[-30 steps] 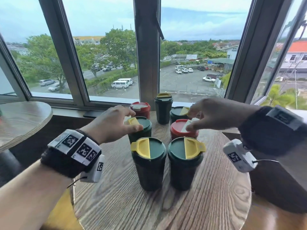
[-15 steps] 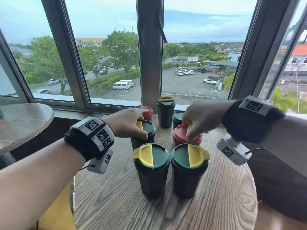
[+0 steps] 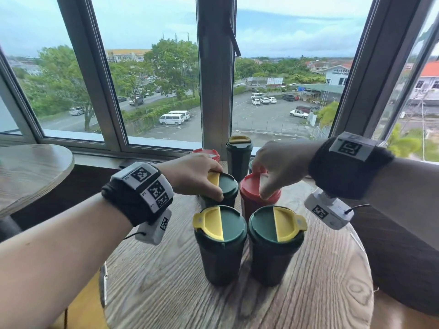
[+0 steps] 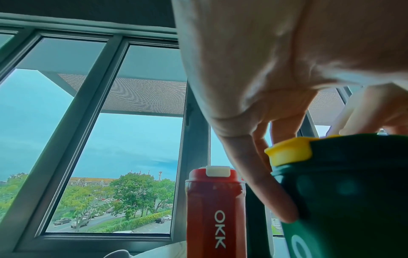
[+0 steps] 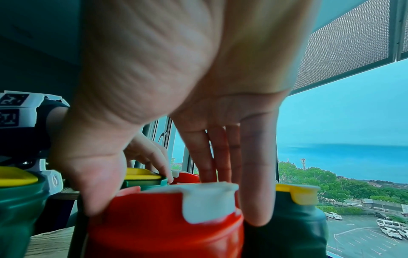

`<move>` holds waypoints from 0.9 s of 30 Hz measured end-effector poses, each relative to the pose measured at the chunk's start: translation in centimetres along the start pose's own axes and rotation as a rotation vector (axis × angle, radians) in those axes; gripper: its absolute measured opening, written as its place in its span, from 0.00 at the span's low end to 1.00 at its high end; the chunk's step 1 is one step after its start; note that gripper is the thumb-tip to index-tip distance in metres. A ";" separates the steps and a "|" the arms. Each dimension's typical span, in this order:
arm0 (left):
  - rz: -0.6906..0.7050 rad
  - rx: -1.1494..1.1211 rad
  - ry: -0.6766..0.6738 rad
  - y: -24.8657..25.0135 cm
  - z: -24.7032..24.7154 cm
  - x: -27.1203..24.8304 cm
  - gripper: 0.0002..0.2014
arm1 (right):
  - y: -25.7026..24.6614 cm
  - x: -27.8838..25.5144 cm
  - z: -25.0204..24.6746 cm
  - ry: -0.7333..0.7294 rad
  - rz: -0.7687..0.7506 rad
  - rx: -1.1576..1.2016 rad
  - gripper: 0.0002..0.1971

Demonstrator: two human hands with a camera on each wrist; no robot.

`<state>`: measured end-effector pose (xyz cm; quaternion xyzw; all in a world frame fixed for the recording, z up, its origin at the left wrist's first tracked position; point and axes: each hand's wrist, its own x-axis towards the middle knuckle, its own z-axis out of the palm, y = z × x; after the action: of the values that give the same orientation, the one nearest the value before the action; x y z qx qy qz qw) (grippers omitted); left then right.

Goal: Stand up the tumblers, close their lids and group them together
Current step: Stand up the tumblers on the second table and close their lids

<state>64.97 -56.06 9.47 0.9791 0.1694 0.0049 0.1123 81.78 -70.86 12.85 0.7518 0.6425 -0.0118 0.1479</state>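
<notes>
Several tumblers stand upright on the round wooden table [image 3: 308, 293]. Two green ones with yellow flaps, the left [image 3: 221, 243] and the right [image 3: 276, 243], stand side by side at the front. Just behind them my left hand [image 3: 211, 184] grips the lid of a green tumbler [image 3: 228, 186] from above, with the thumb [image 4: 271, 192] on its side [image 4: 344, 200]. My right hand [image 3: 262, 181] grips the lid of a red tumbler [image 3: 251, 188], whose white flap [image 5: 207, 200] lies flat under the fingers [image 5: 220, 148]. Further back stand a red tumbler [image 3: 206, 153] and a tall green one [image 3: 238, 157].
One more green tumbler [image 3: 250, 166] is mostly hidden behind my right hand. The window sill [image 3: 154, 141] and window frame [image 3: 216, 91] close off the back. A second round table [image 3: 31, 172] stands at the left. The near half of my table is bare wood.
The yellow and white flaps, raised and pinched a second ago, now lie flat. Both hands have come down over the lids and taken hold of them.
</notes>
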 end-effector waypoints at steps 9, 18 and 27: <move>-0.012 -0.080 0.001 -0.5 0.8 -0.3 0.36 | -0.3 -1.0 -0.1 -0.008 0.054 0.046 0.37; 0.049 -0.089 0.219 -0.9 1.1 -3.2 0.35 | 0.4 -4.4 0.1 0.159 0.031 0.188 0.31; 0.034 -0.128 0.323 1.3 2.9 -10.5 0.33 | -1.2 -10.2 2.4 0.180 -0.009 0.401 0.39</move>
<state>55.66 -61.36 7.23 0.9591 0.1681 0.1750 0.1455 79.26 -81.05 12.40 0.7611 0.6414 -0.0728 -0.0629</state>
